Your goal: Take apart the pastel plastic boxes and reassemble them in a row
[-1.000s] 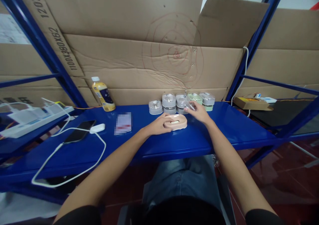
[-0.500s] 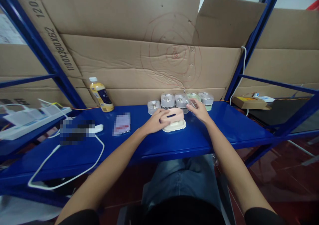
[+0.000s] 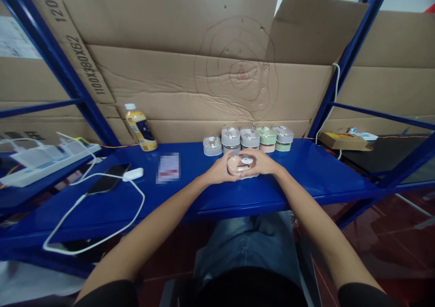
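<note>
Both hands are wrapped around a small pink oval box (image 3: pixel 234 163) with a slot in its top. A clear lid with a round white label (image 3: pixel 247 160) lies over it. My left hand (image 3: pixel 219 169) grips the left side, and my right hand (image 3: pixel 264 163) curls around the right and far sides. A pale edge shows just beneath the box; the rest of its base is hidden by the fingers. Behind my hands stands a row of similar clear-lidded boxes: a low grey one (image 3: pixel 212 146), stacked grey ones (image 3: pixel 230 136) and a green one (image 3: pixel 267 136) on a pink one.
A yellow drink bottle (image 3: pixel 141 128) stands at the back left of the blue table (image 3: pixel 238 203). Before it lies a blurred-out phone (image 3: pixel 168 168). Farther left are a dark phone (image 3: pixel 108 179), a white cable (image 3: pixel 136 216) and a power strip (image 3: pixel 50 164). Cardboard (image 3: pixel 152 76) walls the back.
My right hand has brought the clear lid onto the pink box and now holds its right side. My left hand stays at the left side. The view has shifted slightly.
</note>
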### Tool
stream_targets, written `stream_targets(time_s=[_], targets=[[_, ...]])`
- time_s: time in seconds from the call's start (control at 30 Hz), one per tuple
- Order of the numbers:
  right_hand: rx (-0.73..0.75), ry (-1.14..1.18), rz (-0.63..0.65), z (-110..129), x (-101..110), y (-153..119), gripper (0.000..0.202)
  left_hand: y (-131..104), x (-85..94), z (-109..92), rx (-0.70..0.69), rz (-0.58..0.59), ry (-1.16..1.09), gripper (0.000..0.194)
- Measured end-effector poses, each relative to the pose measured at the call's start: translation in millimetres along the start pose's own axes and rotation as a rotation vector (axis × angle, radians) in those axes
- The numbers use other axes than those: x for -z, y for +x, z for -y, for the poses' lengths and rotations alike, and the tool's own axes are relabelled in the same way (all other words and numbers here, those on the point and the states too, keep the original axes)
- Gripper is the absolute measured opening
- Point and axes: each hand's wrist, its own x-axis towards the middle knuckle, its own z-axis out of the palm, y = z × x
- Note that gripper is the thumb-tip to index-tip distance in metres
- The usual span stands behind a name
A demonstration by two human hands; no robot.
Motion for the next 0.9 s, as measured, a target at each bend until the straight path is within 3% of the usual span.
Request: stream_targets(time_s=[0.63, 0.9], targets=[[-0.065, -0.018, -0.017, -8, -5, -1, 0.084, 4, -3.9, 7, 0.049, -0.047, -0.085, 0.101], [-0.101, -0.048, 0.008, -11, -9, -1, 0.092, 3, -0.5, 3, 0.085, 0.026, -0.009, 0.103]])
